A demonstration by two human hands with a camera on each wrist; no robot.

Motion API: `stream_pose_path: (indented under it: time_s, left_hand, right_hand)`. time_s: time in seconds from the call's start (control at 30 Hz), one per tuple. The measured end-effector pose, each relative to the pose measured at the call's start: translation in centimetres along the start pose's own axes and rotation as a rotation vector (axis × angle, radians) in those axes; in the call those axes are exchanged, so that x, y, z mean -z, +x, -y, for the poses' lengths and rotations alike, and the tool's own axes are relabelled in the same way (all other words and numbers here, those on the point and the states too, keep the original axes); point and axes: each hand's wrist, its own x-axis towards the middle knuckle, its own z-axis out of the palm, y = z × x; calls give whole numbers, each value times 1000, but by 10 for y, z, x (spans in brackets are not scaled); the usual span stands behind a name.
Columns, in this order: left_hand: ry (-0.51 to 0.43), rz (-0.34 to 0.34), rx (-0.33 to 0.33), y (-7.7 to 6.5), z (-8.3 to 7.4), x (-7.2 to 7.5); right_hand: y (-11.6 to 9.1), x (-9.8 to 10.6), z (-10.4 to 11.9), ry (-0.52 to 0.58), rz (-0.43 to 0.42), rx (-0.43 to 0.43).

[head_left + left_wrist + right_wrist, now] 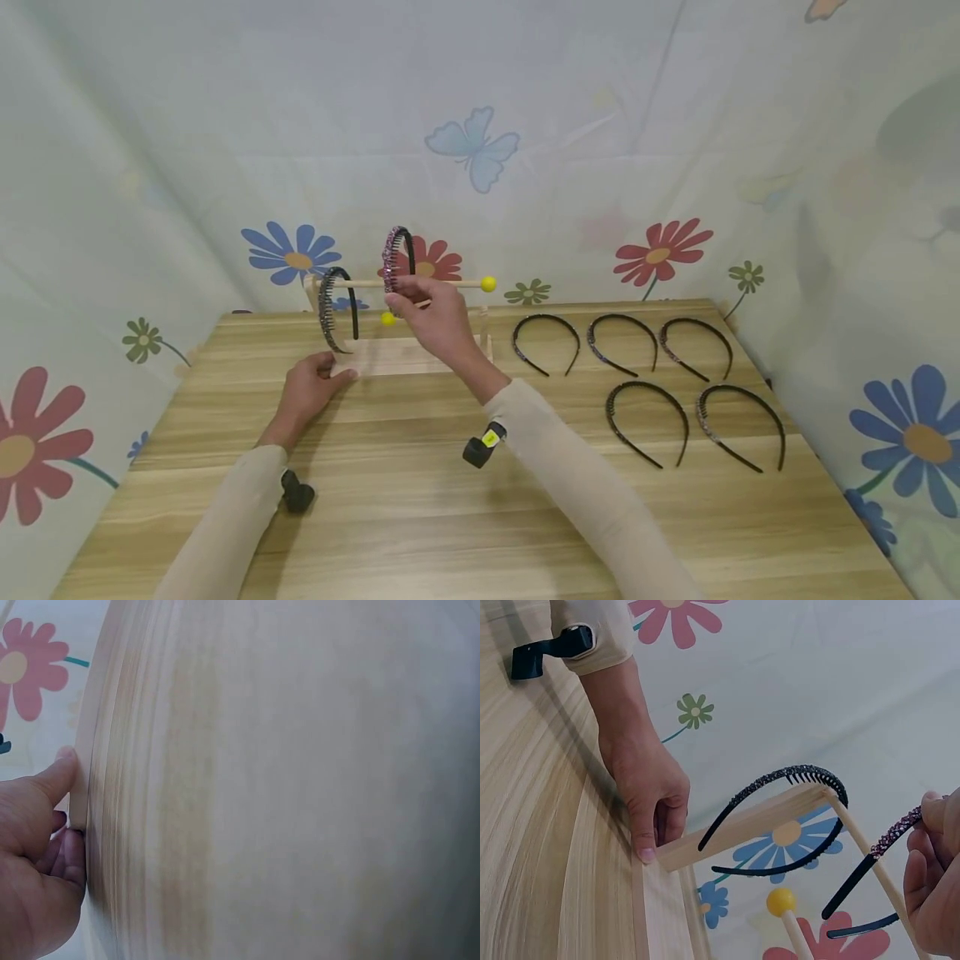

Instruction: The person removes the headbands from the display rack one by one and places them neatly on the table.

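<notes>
My right hand (441, 321) pinches a black headband with pink-purple glitter (389, 258) between thumb and fingers. That headband is upright and arches over the upper rod of a wooden display rack (405, 358). On the same rod, farther left, hangs a dark glittery headband (327, 310) with comb teeth inside. Low at the rack's left end, my left hand (306, 390) grips the corner of the base; the right wrist view shows its thumb on the base edge (654, 900). A yellow ball (488, 284) caps the upper rod, and another yellow ball (781, 901) caps a second rod.
Several headbands lie on the right of the wooden table (390, 517) in two rows, among them a back-row headband (546, 317) and a front-row one (742, 390). A flower-printed curtain (570, 167) stands behind the table. Each wrist carries a black camera (480, 450).
</notes>
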Motion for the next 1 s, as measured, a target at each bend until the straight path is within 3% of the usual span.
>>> stream_pose_path:
  time_s: [0.47,1.0]
  left_hand:
    - [1,-16,-42,1,3,-2]
    - [-9,-24,-55,2,4,-3]
  right_hand:
    - [-4,24,-9,-29,-28,65]
    - [-9,41,-20,-90,-86,62]
